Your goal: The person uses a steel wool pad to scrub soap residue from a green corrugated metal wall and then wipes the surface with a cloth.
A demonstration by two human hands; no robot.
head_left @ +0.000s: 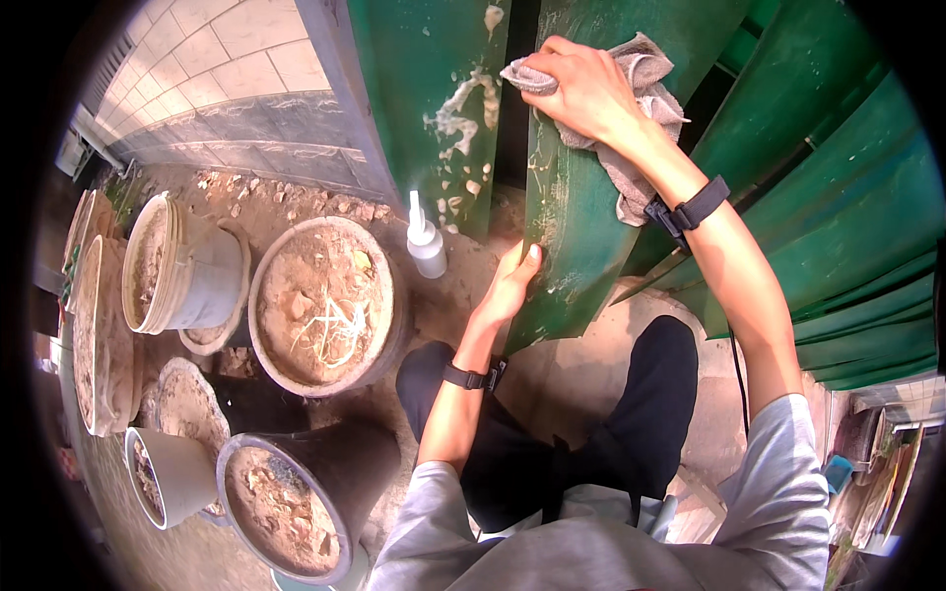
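A crumpled greyish-brown cloth (645,98) is bunched under my right hand (581,87), whose fingers are closed around it. The cloth lies against a green slat (581,212) and trails down its right side. Lower on that slat, my left hand (514,279) grips the left edge, with the thumb on the front and the other fingers hidden behind. White foam (458,118) streaks and drips down the neighbouring green panel to the left. Below the foam stands a white spray bottle (427,246), upright on the ground and touched by neither hand.
Soil-filled pots stand at the left, among them a large round pot (258,325) with dry straw and a dark tilted pot (370,473). A white bucket (212,281) sits farther left. A tiled wall (246,118) rises behind. More green slats (838,236) lean at the right.
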